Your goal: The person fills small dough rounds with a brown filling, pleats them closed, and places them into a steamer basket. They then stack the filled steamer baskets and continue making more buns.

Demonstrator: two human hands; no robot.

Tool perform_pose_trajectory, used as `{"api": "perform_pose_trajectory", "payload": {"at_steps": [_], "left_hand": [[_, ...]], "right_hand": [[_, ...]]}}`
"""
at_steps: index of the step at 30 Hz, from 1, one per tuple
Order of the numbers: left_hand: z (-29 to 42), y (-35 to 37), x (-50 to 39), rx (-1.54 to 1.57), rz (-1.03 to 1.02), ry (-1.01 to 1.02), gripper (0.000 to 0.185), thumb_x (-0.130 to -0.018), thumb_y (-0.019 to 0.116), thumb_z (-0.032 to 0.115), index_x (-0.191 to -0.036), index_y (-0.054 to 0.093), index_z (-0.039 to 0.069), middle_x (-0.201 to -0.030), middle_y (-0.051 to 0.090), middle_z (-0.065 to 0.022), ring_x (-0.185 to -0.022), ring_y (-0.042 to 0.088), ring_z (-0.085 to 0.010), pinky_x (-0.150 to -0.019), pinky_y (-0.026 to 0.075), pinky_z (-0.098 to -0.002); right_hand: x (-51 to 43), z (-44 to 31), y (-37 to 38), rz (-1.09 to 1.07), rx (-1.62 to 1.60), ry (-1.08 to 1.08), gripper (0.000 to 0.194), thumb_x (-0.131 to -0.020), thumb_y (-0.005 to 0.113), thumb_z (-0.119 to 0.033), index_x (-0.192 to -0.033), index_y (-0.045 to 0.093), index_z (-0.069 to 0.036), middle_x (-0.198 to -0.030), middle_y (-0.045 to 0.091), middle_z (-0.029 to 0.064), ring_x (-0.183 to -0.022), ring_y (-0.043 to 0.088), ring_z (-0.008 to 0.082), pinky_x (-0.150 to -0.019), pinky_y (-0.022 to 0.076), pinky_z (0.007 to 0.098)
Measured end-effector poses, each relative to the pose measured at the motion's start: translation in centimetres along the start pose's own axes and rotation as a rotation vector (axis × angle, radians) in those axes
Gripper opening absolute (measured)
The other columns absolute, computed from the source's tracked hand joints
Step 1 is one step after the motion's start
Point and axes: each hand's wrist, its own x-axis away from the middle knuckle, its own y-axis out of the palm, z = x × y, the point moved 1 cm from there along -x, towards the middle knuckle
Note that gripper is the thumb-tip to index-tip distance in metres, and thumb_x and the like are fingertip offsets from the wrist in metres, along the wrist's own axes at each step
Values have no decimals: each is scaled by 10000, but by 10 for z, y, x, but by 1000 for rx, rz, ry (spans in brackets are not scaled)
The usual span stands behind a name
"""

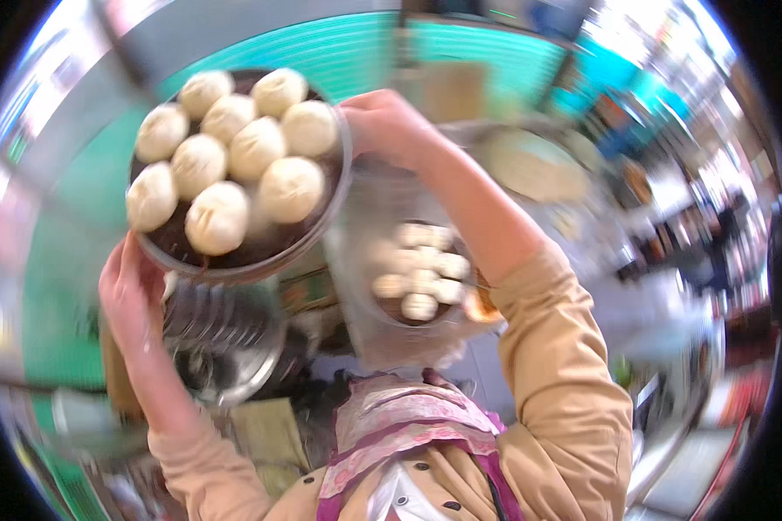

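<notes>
Both hands carry a round steamer tray [254, 251] with a metal rim and a dark lining, raised at the upper left. On it sit several pale, pleated steamed buns [257, 148], spaced close together. My left hand [132, 283] grips the tray's near-left edge, its fingers partly hidden under the rim. At the far-right edge, my right hand [386, 127] holds the rim, with some fingers hidden behind it. Below my right forearm, a second round tray [391, 311] on the worktable bears several smaller pale buns [425, 267].
Beneath the raised tray are a shiny round metal vessel [260, 368] and blurred, ribbed metal [215, 312]. A large, round pale surface [537, 166] lies on the table beyond my right arm. Green corrugated panelling [339, 42] stands behind. A yellowish board [270, 436] is low at left.
</notes>
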Motion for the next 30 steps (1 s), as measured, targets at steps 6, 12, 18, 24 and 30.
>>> {"api": "perform_pose_trajectory", "payload": {"at_steps": [6,12,18,24,30], "left_hand": [[-69,273,142,57,-623,-155,331,-1026,649,281,-1155,675,-23,-831,671,-3,-607,565,-59,-512,428,-216],[-163,566,352,-179,-1073,-338,285,-1028,612,319,-998,727,60,-801,701,-11,-642,626,-83,-533,444,-223],[-238,781,528,-275,-1428,-527,294,-1000,643,314,-978,754,43,-787,706,-22,-676,651,-103,-547,441,-242],[-328,986,638,-158,-1486,-664,293,-1010,647,274,-1098,711,2,-834,697,-32,-689,639,-113,-580,486,-253],[-310,1131,730,-82,-1490,-569,329,-1013,649,263,-1240,671,26,-941,720,-60,-777,683,-139,-681,546,-277]], "right_hand": [[277,12,-304,296,132,151,243,-921,690,-141,-1029,756,66,-814,738,115,-681,722,186,-626,613,314],[578,100,-541,637,-8,455,228,-875,737,-112,-1038,769,44,-818,739,115,-680,713,176,-593,571,278],[787,196,-660,1027,-326,526,234,-897,731,-70,-1063,732,96,-872,736,130,-714,702,182,-655,614,324],[873,248,-779,1313,-459,500,283,-928,720,-105,-1134,712,89,-976,749,159,-810,742,243,-722,611,349],[927,310,-976,1504,-421,338,111,-932,651,-48,-949,703,49,-842,700,96,-643,645,186,-569,537,330]]}}
